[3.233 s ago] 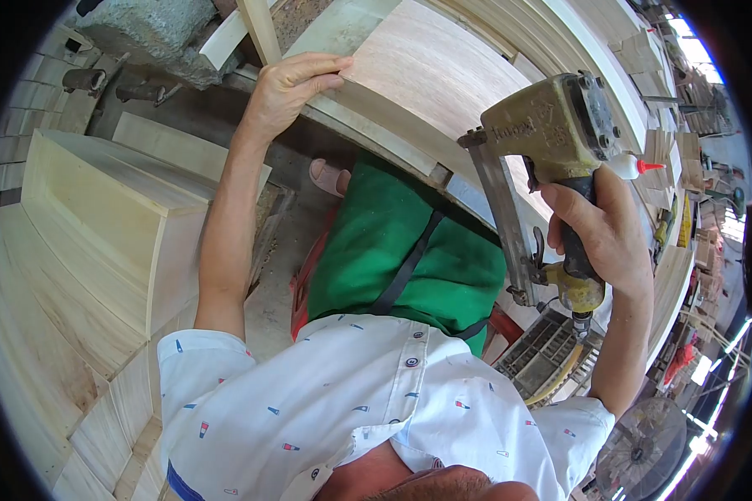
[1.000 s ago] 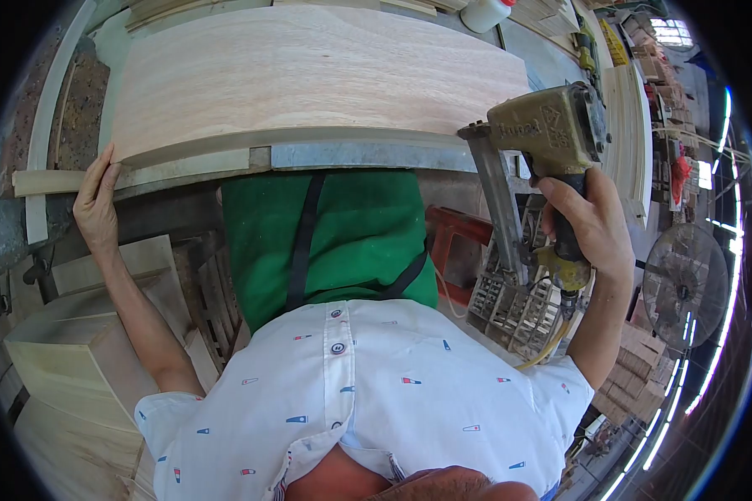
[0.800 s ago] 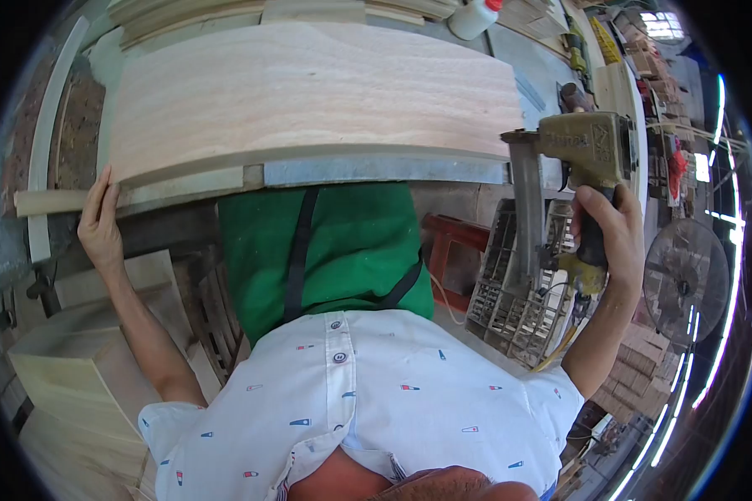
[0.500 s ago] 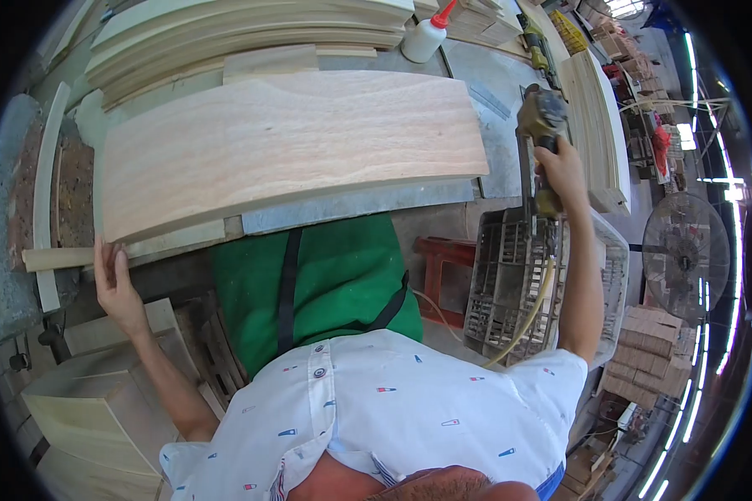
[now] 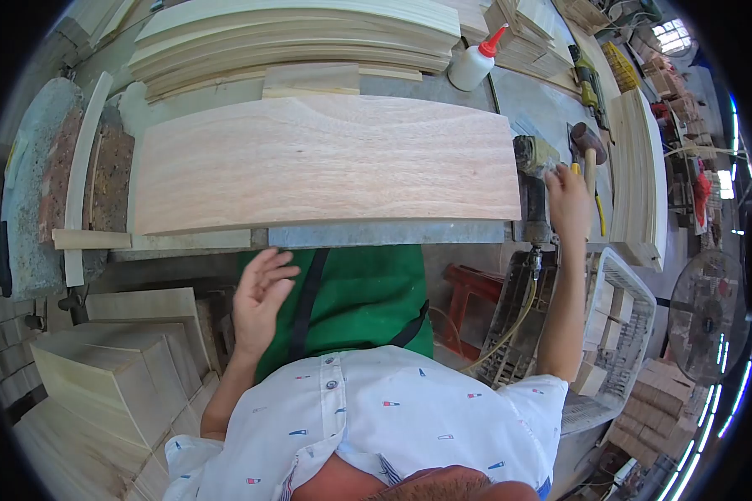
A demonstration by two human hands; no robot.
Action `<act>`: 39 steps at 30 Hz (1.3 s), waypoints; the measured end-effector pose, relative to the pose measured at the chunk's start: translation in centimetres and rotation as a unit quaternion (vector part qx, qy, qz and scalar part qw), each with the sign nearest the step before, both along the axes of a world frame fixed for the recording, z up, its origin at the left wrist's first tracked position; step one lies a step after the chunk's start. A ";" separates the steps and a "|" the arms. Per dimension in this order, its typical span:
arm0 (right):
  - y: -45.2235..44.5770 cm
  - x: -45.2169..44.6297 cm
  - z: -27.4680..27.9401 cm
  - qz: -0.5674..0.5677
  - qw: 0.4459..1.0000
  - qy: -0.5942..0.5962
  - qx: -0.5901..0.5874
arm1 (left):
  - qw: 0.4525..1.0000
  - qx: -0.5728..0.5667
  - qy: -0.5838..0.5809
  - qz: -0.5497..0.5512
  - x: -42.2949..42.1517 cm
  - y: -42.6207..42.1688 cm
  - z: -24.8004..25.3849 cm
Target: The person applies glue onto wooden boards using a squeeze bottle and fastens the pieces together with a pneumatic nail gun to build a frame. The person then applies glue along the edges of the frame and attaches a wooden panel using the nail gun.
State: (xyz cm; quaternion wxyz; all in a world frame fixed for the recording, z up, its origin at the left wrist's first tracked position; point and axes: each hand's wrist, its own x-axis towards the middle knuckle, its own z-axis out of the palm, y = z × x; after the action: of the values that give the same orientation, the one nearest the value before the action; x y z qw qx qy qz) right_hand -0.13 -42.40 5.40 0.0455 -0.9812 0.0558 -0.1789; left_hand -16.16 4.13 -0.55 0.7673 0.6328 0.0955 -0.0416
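A wide pale wooden board (image 5: 326, 167) lies flat on the workbench, its near edge along a metal strip (image 5: 384, 234). My left hand (image 5: 259, 301) is off the board, in front of the bench edge, with fingers apart and nothing in it. At the board's right end rests a nail gun (image 5: 535, 196), an air hose (image 5: 522, 321) running from its handle end. Just right of the gun is my right hand (image 5: 570, 204), its fingers loosely bent and apart from the handle. Beyond it lie a mallet (image 5: 589, 142) and a yellow-handled tool (image 5: 600, 215).
Stacked boards (image 5: 292, 37) line the back of the bench, beside a white glue bottle (image 5: 472, 67) with a red tip. More panels (image 5: 635, 175) stand at right. Below are a plastic crate (image 5: 618, 334), a red stool (image 5: 468, 305) and wooden boxes (image 5: 109, 376).
My right hand has set the nail gun down beside the board and let go of it. My left hand has left the board's left corner and moved right, toward my body.
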 end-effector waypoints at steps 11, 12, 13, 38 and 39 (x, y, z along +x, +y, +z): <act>13.1 -15.0 19.6 0.441 0.805 -0.268 0.293 | 0.992 0.024 -0.021 -0.122 1.3 -3.0 0.7; 13.3 -15.7 20.4 0.476 0.792 -0.257 0.284 | 0.982 0.110 -0.047 -0.143 1.1 -2.5 1.7; 12.4 -16.5 20.1 0.491 0.776 -0.252 0.304 | 0.961 0.178 -0.146 -0.152 1.7 -1.7 3.6; 15.8 -15.6 18.6 0.518 0.726 -0.297 0.342 | 0.738 0.081 -0.668 0.056 7.3 1.7 21.9; 15.7 -15.5 18.7 0.513 0.727 -0.302 0.343 | 0.739 0.081 -0.666 0.056 7.2 1.8 22.0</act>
State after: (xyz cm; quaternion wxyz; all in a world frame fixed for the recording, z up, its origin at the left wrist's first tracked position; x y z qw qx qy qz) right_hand -15.61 -26.68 24.11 0.4780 -0.6725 -0.4148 -0.3835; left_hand -8.96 5.89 21.44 0.5815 0.5525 -0.4018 0.4418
